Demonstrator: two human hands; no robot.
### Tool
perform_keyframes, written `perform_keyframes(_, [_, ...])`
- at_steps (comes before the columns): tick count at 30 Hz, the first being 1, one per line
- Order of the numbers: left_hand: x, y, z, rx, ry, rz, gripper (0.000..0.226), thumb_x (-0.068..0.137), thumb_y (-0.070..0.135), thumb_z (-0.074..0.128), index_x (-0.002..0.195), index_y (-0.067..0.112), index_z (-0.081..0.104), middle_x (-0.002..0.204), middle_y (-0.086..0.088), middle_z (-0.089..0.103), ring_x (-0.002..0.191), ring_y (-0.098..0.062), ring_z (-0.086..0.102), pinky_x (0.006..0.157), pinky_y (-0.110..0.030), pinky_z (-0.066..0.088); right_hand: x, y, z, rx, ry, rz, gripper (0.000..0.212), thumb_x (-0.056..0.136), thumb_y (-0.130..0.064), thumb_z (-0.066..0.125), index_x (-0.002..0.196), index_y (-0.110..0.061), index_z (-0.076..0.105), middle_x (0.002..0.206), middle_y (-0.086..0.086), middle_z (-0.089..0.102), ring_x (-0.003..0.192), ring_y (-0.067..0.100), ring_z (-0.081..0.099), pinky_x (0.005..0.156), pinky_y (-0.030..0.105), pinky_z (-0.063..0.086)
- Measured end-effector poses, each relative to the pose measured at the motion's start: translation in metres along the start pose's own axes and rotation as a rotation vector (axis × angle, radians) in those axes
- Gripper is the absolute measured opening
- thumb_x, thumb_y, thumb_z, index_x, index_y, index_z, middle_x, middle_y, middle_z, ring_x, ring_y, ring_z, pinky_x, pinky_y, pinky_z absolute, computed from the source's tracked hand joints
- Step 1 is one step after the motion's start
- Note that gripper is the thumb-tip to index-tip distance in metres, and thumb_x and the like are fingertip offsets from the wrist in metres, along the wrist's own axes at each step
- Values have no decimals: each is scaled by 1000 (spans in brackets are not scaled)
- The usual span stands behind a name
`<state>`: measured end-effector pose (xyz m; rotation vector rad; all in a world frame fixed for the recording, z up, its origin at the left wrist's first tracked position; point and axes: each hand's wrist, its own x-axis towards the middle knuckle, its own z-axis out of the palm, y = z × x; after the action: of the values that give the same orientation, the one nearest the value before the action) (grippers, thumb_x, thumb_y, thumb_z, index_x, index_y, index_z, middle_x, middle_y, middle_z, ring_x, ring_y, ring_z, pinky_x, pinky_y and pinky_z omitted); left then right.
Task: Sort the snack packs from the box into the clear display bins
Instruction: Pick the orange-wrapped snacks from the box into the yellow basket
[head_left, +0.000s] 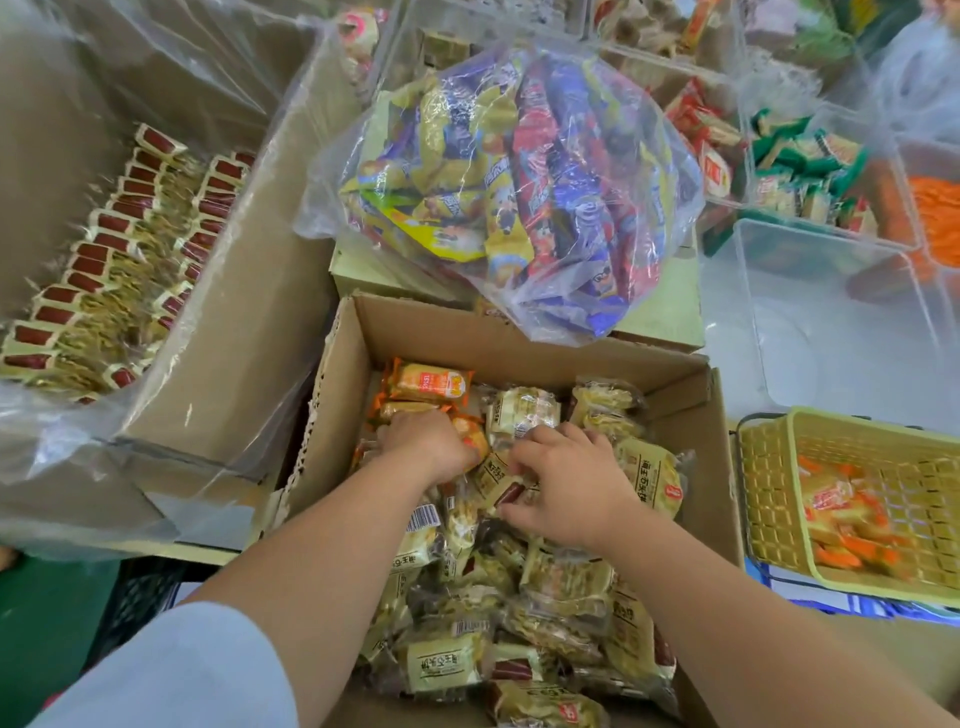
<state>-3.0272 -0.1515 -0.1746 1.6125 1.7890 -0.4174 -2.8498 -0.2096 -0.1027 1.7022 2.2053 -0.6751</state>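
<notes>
An open cardboard box (519, 343) in front of me holds several loose snack packs, mostly beige-yellow ones (649, 473) and a few orange ones (428, 382) at its far left. Both hands are down inside the box. My left hand (428, 441) has its fingers curled round an orange pack (472, 434). My right hand (566, 488) pinches a beige pack with a dark red end (498, 480). An empty clear bin (831, 332) stands to the right of the box.
A big box lined with plastic (218, 322) at the left holds rows of beige and red packs. A clear bag of colourful snacks (519, 187) lies behind the box. A yellow basket (852, 499) with orange packs sits at the right. Filled clear bins (795, 166) stand further back.
</notes>
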Motion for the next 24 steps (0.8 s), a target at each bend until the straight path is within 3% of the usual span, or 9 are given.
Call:
perform_keyframes(3, [2,4,1,-19,-27,-9,68,68,73,65,111,21,68,121,-7,68,116,-34,60,79,-39,36,2,0,0,74,31,42,42,86,-70,37,100,-40,62,118,-15,58,121,22,46,113,55,28])
perform_keyframes(8, [-7,5,-4,-81,-94,-51,72,59,66,70,118,23,65,121,-8,67,116,-35,59,97,-46,49,9,-1,2,76,29,70,25,92,-59,52,92,-36,61,118,-14,57,122,23,46,112,54,29])
perform_keyframes(11, [-14,5,-5,-224,-88,13,72,64,54,77,125,24,53,116,-3,67,106,-30,63,88,-40,53,9,-1,3,96,52,74,22,91,-59,53,93,-38,59,117,-15,56,119,21,47,111,53,31])
perform_keyframes(14, [-23,3,-7,-419,51,57,75,65,44,80,132,26,52,110,2,65,100,-27,64,85,-39,56,6,4,7,143,83,69,20,91,-59,53,94,-40,59,114,-17,56,115,19,49,109,51,34])
perform_keyframes(16, [-29,1,-9,-599,192,62,70,63,41,79,128,25,59,103,7,66,95,-25,65,82,-37,55,3,6,9,173,97,69,19,92,-59,53,94,-41,58,113,-18,56,114,18,49,107,50,35])
perform_keyframes(19, [-34,-2,-13,-1118,339,-106,42,61,38,76,99,24,64,90,5,69,85,-24,69,72,-36,56,2,7,9,181,96,74,19,92,-59,53,96,-42,58,112,-18,56,113,17,48,106,50,36])
perform_keyframes(22, [-22,-5,-16,-1624,255,-403,42,76,27,79,113,17,64,106,-14,73,97,-37,72,78,-47,61,1,5,9,161,91,70,18,93,-59,53,97,-42,58,112,-17,56,113,17,48,108,52,35])
perform_keyframes(24, [-11,-8,-18,-1788,146,-500,50,81,24,78,125,9,61,115,-19,71,95,-36,72,72,-45,61,2,4,8,138,96,66,19,93,-58,54,100,-41,58,112,-16,56,114,17,48,110,53,33])
